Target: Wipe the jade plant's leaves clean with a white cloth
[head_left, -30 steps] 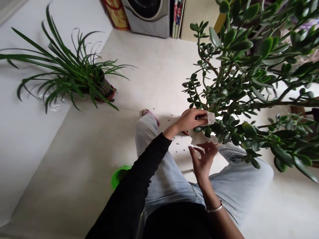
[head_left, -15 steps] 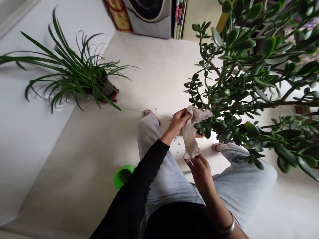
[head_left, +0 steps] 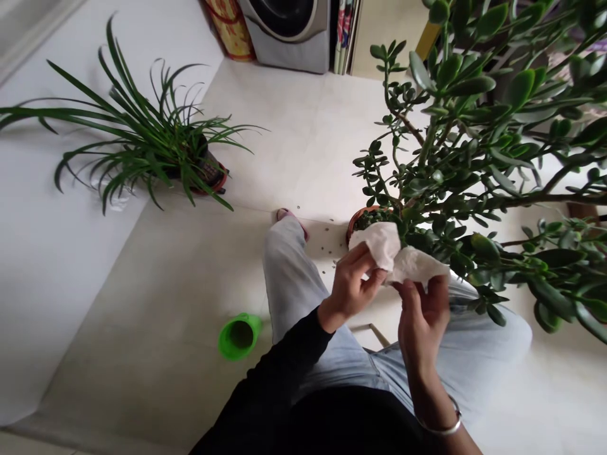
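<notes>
A thin, crumpled white cloth (head_left: pixel 417 265) is stretched between my two hands, in front of the plant's lower branches. My left hand (head_left: pixel 351 283) pinches it near the middle, with one part folded up over the fingers. My right hand (head_left: pixel 423 319) grips the other end between thumb and fingers. Just beyond the cloth stands a jade plant (head_left: pixel 474 170) with thick oval green leaves, filling the right side. Its orange-brown pot (head_left: pixel 351 226) shows partly behind the cloth.
A green plastic pail (head_left: pixel 231 347) stands on the floor left of my legs. A long-leaved potted plant (head_left: pixel 180 148) is by the left wall. Small bits (head_left: pixel 327 230) lie scattered near the pot. A grey front-loading machine (head_left: pixel 294 47) is at the back.
Both hands have shifted right, the right one also upward. The cloth, hanging as a long strip before, is now spread sideways between them, away from the branch. The pot's rim shows more.
</notes>
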